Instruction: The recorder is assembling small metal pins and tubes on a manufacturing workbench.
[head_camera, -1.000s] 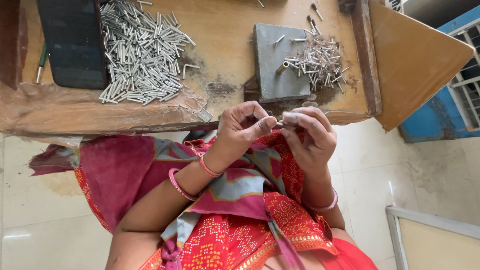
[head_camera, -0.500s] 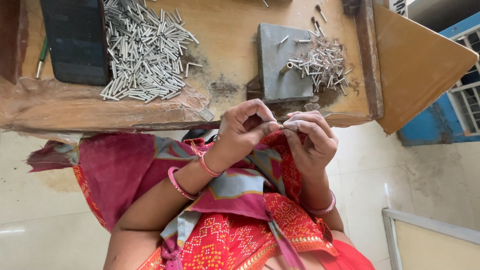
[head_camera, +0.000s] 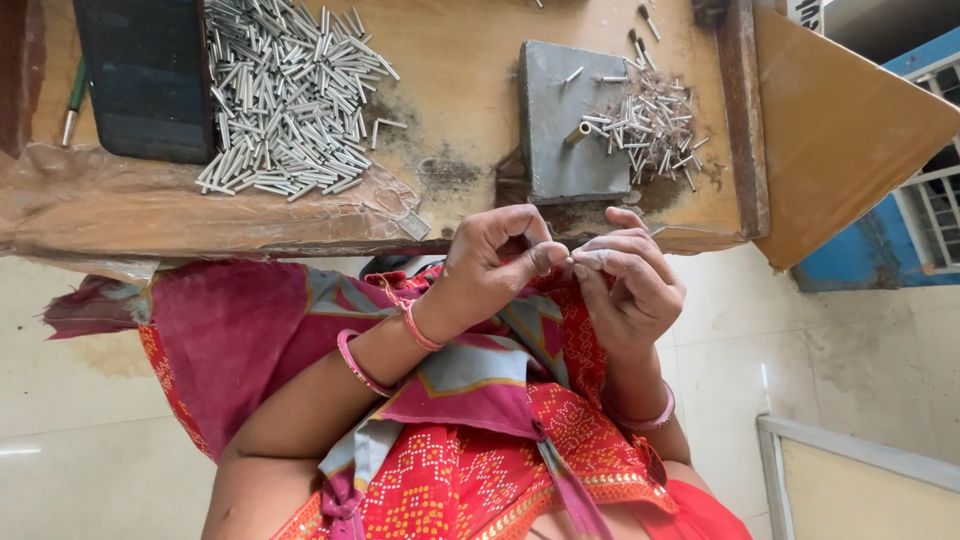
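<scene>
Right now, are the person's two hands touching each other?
Touching. The head view shows the left hand and right hand meeting at the fingertips, pinched together with no gap, in front of the wooden table.

I have a single view, from the camera worn on the head, looking steeply down over the chest and lap. It sits close: both forearms fill the middle of the frame, and the left hand and right hand meet just below the near edge of the tabletop. The tabletop runs across the top, tiled floor shows on either side. No second view overlaps it.
</scene>
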